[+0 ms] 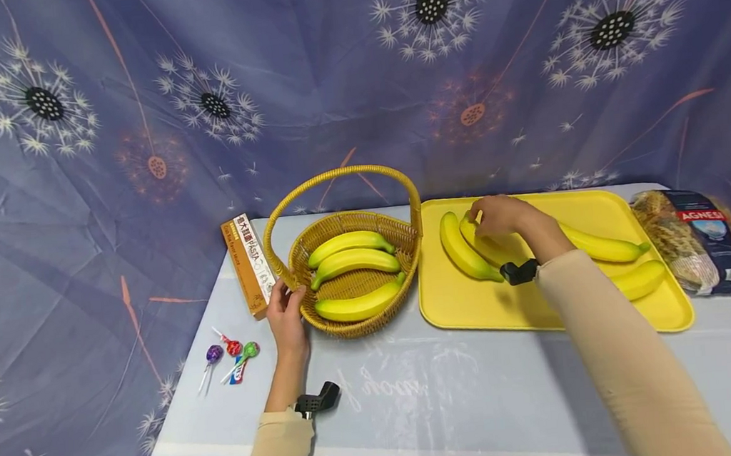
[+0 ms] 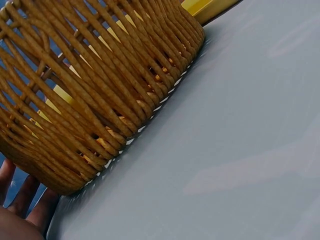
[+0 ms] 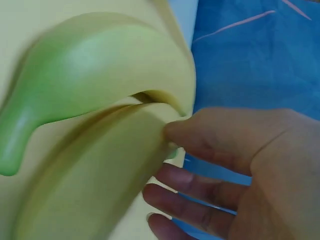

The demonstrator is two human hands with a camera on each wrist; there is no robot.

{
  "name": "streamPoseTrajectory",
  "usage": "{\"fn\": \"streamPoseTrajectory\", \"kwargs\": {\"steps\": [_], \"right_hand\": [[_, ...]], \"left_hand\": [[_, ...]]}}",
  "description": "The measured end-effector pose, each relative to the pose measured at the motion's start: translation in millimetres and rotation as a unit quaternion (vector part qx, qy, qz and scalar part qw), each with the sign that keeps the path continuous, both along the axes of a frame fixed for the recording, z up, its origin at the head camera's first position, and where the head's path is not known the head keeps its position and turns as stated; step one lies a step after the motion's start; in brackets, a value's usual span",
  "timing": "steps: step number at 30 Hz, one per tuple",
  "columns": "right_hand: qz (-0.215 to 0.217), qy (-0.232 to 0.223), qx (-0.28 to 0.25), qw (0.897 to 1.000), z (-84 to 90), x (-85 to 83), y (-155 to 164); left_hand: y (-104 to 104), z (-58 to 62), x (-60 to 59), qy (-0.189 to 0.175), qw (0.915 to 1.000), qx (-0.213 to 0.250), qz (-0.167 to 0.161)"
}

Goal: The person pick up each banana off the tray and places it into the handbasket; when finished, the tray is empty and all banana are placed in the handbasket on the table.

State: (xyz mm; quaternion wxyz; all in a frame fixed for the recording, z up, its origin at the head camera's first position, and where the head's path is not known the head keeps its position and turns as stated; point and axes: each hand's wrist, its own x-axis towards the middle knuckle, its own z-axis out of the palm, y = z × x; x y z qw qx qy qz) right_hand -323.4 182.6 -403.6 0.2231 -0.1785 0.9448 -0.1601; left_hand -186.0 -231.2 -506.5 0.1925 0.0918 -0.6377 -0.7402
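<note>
A wicker basket (image 1: 373,324) with a tall handle stands mid-table and holds three yellow bananas (image 1: 352,261). My left hand (image 1: 286,316) rests against its left wall, fingers straight; the left wrist view shows the weave (image 2: 100,90) close up and the fingers (image 2: 20,200) beside it. To the right lies a yellow tray (image 1: 475,305) with several bananas. My right hand (image 1: 500,216) grips the far end of one banana (image 1: 486,246) on the tray. In the right wrist view the thumb and fingers (image 3: 215,135) pinch that banana (image 3: 85,185), and a green-tipped banana (image 3: 100,70) lies against it.
An orange pasta box (image 1: 249,266) lies left of the basket, with three lollipops (image 1: 230,353) in front of it. A bag of pasta (image 1: 704,241) sits right of the tray. A pale blue cloth covers the table (image 1: 450,400); a dandelion-print backdrop hangs behind.
</note>
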Motion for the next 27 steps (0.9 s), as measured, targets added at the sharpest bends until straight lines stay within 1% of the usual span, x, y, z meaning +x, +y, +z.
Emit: {"fn": "streamPoseTrajectory", "kwargs": {"steps": [3, 7, 14, 18, 21, 24, 27], "right_hand": [[-0.016, -0.003, 0.012, 1.000, -7.2, 0.7, 0], [-0.042, -0.011, 0.021, 0.999, -11.8, 2.6, -4], [-0.047, -0.021, 0.036, 0.998, -16.0, 7.4, -6], [-0.039, -0.008, 0.043, 0.998, -16.4, 9.2, -3], [-0.029, 0.014, 0.050, 0.998, -9.9, 12.4, -1], [-0.011, 0.033, 0.042, 0.999, 3.3, 19.2, -1], [0.013, 0.026, 0.029, 0.999, 18.4, 27.9, -2]], "left_hand": [[4, 10.5, 5.7, 0.001, 0.9999, -0.012, 0.001], [8, 20.3, 11.2, 0.004, 0.9998, -0.018, 0.006], [7, 21.2, 11.4, 0.011, 0.9997, -0.021, 0.002], [7, 20.6, 10.7, 0.016, 0.9997, -0.017, -0.001], [7, 20.0, 10.6, 0.017, 0.9997, -0.015, -0.006], [7, 19.8, 10.5, 0.015, 0.9997, -0.016, -0.008], [7, 20.1, 10.4, 0.016, 0.9997, -0.017, -0.008]]}}
